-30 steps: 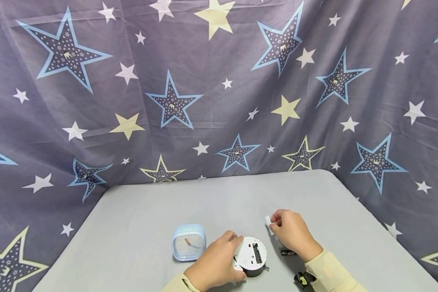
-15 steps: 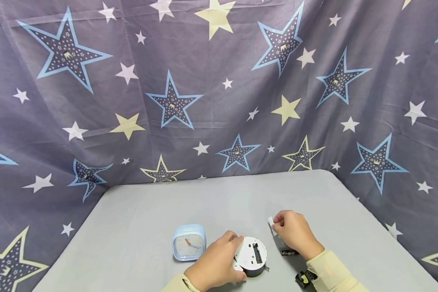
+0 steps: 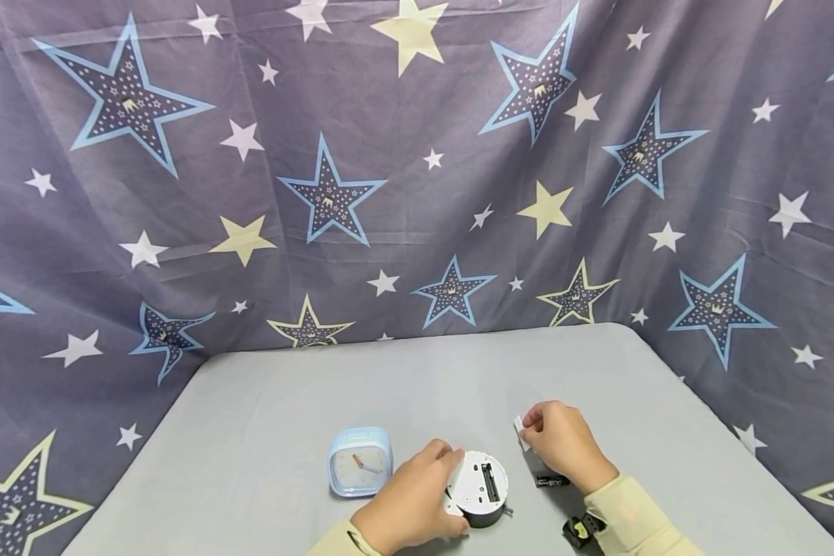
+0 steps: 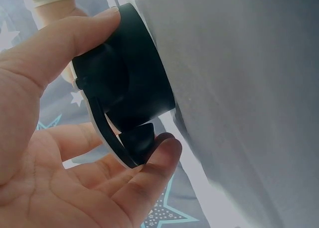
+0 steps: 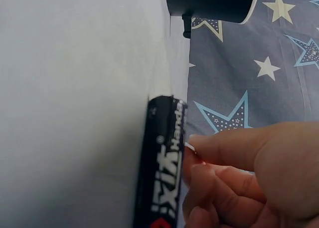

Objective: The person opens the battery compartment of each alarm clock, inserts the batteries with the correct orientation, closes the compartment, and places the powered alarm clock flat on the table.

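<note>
Near the table's front edge, a round clock (image 3: 477,485) with a white back and black sides lies back upward. Its battery slot (image 3: 489,483) is uncovered and looks dark inside. My left hand (image 3: 417,494) grips the clock's left side, with thumb and fingers on its rim (image 4: 142,63). To the right, my right hand (image 3: 561,436) pinches a small white battery cover (image 3: 521,433) between thumb and fingertips, slightly tilted. Only a sliver of that cover shows in the right wrist view. Below this hand, a black battery (image 3: 551,480) lies on the table, its lettering large in the right wrist view.
A light blue alarm clock (image 3: 360,462) stands left of my left hand. A black object with a yellow-green patch (image 3: 580,531) is by my right sleeve. The grey table (image 3: 389,386) backs onto a star-patterned curtain (image 3: 417,170).
My right hand has shifted slightly right and toward me with the white battery cover. My left hand, the round clock and the blue clock have stayed put.
</note>
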{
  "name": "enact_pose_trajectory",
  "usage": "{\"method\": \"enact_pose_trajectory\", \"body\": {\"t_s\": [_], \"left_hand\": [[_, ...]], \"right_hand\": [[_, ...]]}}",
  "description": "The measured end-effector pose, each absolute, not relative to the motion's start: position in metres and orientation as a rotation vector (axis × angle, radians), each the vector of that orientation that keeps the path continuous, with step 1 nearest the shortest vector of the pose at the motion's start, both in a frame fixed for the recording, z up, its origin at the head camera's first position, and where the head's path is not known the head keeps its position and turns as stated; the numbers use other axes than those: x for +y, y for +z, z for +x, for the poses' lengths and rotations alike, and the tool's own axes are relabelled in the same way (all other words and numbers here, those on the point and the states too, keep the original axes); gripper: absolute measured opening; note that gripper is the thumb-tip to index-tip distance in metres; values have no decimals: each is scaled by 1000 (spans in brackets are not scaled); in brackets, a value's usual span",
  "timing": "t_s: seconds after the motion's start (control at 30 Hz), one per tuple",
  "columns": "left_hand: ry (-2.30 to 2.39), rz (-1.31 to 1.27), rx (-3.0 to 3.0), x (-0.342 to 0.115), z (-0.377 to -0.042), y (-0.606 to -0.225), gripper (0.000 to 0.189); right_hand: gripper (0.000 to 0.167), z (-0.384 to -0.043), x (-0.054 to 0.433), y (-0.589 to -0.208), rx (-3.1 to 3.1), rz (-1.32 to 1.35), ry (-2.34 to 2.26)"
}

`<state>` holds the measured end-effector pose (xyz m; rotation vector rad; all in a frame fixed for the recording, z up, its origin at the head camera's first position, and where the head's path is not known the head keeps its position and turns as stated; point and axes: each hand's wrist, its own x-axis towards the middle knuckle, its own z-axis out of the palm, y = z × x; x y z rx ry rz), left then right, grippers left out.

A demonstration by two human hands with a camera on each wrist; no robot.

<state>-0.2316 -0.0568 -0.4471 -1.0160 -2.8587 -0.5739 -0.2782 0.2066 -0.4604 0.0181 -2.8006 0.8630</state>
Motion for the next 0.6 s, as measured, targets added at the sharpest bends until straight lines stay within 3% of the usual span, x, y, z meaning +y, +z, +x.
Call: {"method": "enact_pose_trajectory", "body": {"t_s": [0.6], "left_hand": [[-594,-998,-2874,-57,-233,-449,93]], "right_hand": [[11,-277,210,-461,-2839,-29,790]]}}
